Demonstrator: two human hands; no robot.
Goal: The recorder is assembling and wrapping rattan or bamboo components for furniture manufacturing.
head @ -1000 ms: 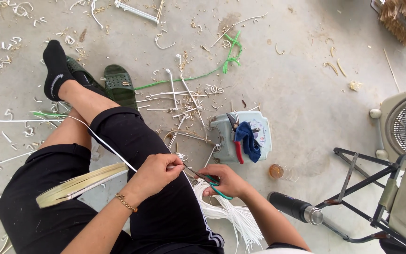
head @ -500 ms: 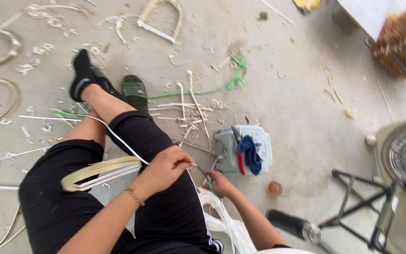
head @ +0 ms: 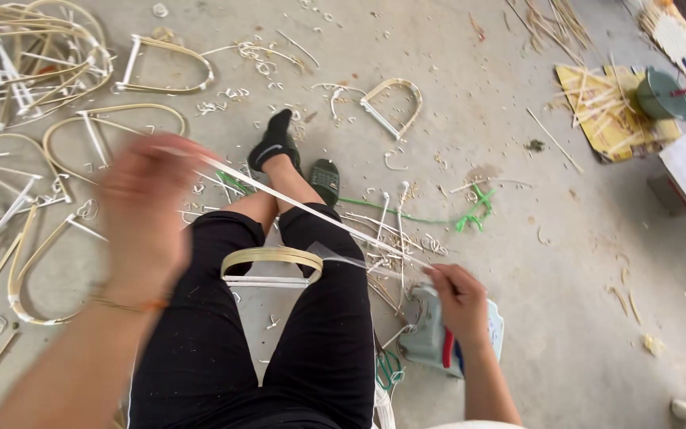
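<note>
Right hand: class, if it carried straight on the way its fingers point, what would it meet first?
The right hand points up-left along the pale strip that it pinches. Following that line, it would probably first meet the bent knee, though depth is uncertain.

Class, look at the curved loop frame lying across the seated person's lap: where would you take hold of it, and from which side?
Grip the curved loop frame at the top of its arch, coming down from above. The flat band bows upward between the thighs there and is bare, while its straight white crossbar lies flat on the black trousers, leaving little room for fingers beneath.
</note>
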